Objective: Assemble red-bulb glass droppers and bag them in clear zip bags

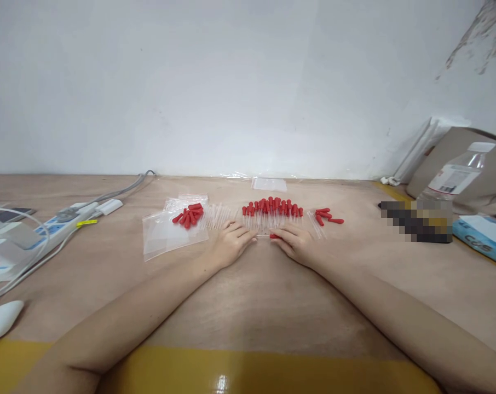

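Between my two hands a clear dropper tube [263, 236] lies sideways, low over the table. My left hand [232, 241] is closed on its left end. In my right hand [294, 242] the fingers pinch a red rubber bulb [274, 236] at the tube's right end; how far the tube sits inside it is hidden. Just behind my hands is a row of droppers with red bulbs [272, 206], bulbs toward the wall. Loose clear tubes [217, 215] lie beside my left hand, and a few more tubes [316, 225] beside my right. Loose red bulbs [329, 217] lie farther right.
A plastic bag [157, 235] at left carries a pile of red bulbs [188, 215]. Farther left are a power strip [63, 224] with cables and a white mouse [2, 320]. At right stand a water bottle [455, 178] and a blue packet [484, 241].
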Demonstrator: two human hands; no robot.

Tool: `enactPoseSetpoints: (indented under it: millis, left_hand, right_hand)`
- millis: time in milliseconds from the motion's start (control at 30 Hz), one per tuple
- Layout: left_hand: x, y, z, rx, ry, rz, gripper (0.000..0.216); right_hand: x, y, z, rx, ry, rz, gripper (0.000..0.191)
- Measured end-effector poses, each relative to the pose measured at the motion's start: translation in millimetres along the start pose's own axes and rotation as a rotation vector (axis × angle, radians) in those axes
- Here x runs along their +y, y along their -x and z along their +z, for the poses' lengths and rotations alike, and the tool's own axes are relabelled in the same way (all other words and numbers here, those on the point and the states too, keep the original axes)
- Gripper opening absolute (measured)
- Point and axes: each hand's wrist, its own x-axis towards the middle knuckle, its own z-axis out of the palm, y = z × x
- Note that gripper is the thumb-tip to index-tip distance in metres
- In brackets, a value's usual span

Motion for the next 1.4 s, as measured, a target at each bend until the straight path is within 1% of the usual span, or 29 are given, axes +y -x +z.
enactPoseSetpoints:
  millis: [67, 167, 300, 433, 633, 733, 767, 833, 900, 933, 1033, 1100, 1200, 1267, 1400]
  left_hand:
    - [0, 0, -2, 0.013, 0.011, 0.013, 0.017]
    - [0, 0, -2, 0.066, 0.026, 0.033, 0.014]
    - [0, 1, 2, 0.106, 0.067, 0.072, 0.014]
    - [0, 3, 5, 0.087, 0.11, 0.086, 0.016]
    - [0, 2, 4, 0.049, 0.116, 0.078, 0.016]
    - [0, 2, 4, 0.022, 0.134, 0.045, 0.018]
    - [0, 2, 3, 0.014, 0.145, 0.02, 0.018]
    - [0, 2, 2, 0.007, 0.163, -0.034, 0.02]
    - [0, 3, -1, -0.018, 0.165, -0.081, 0.024]
    - [-1, 3, -2, -0.038, 0.159, -0.107, 0.029]
    - [-5, 4, -6, -0.071, 0.107, -0.237, 0.044]
    - [-11, 7, -5, -0.047, 0.044, -0.356, 0.043]
    - [-20, 11, -1, -0.021, -0.058, -0.479, 0.037]
    - [-24, 14, 1, -0.032, -0.103, -0.506, 0.035]
    - [-26, 18, 4, -0.081, -0.147, -0.526, 0.033]
  right_hand:
    - [2, 1, -1, -0.027, -0.008, 0.002, 0.02]
    - [0, -1, -1, -0.066, -0.048, -0.01, 0.017]
    - [-4, -4, 1, -0.078, -0.098, -0.018, 0.015]
    - [-6, -6, 2, -0.093, -0.112, -0.036, 0.016]
    - [-6, -8, 3, -0.11, -0.092, -0.098, 0.017]
    - [-5, -10, 6, -0.113, -0.116, -0.074, 0.019]
    - [-5, -12, 6, -0.099, -0.148, -0.043, 0.019]
    - [-6, -15, 5, -0.064, -0.254, 0.069, 0.02]
    - [-3, -20, 0, -0.031, -0.404, 0.243, 0.02]
    - [0, -23, -4, -0.019, -0.486, 0.346, 0.022]
    - [17, -34, -21, 0.034, -0.701, 0.628, 0.033]
    - [33, -45, -32, 0.056, -0.749, 0.757, 0.034]
    - [52, -66, -37, 0.029, -0.615, 0.914, 0.029]
    - [57, -82, -29, -0.003, -0.468, 0.957, 0.025]
    - [51, -109, 8, -0.111, -0.221, 0.87, 0.023]
